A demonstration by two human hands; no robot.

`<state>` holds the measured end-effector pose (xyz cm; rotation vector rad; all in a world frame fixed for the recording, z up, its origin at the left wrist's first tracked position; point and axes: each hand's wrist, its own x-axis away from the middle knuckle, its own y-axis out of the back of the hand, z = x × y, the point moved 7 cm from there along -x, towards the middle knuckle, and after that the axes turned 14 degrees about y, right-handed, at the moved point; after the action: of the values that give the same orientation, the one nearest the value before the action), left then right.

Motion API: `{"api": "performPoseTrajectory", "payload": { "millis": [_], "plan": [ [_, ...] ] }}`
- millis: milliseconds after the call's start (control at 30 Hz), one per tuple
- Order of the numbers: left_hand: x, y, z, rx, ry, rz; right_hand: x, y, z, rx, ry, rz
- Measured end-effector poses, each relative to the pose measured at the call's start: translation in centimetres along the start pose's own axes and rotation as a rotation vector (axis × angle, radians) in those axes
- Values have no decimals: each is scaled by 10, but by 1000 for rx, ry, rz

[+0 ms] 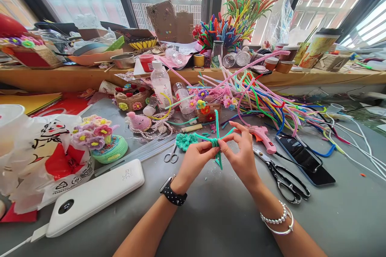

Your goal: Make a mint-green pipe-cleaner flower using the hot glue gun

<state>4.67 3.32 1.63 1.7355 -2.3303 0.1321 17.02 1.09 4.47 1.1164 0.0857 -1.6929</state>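
Observation:
Green pipe cleaners (217, 124), crossed and wound together at the middle, are held up over the grey table between both hands. My left hand (197, 160) pinches the wound centre from the left. From the other side my right hand (239, 152) grips the same centre with thumb and index finger, its other fingers raised. Loose ends stick out upward, sideways and downward. Just behind my left hand lies a fluffy green pipe-cleaner piece (185, 141). Small scissors (171, 155) rest to its left.
Large black-handled scissors (285, 178), a pink glue gun (263, 136) and a phone (304, 160) lie on the right. A white power bank (96, 196) and a pipe-cleaner flower pot (102, 138) are on the left. Behind stand a plastic bottle (161, 84) and many loose pipe cleaners (265, 96).

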Motion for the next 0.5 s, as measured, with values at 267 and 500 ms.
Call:
{"api": "performPoseTrajectory", "payload": {
  "millis": [267,500],
  "plan": [
    [1,2,-2,57,59,86,-10,8,16,140,335,103],
    [2,2,-6,-9,19,135,-9,4,20,140,457,240]
  ]
}}
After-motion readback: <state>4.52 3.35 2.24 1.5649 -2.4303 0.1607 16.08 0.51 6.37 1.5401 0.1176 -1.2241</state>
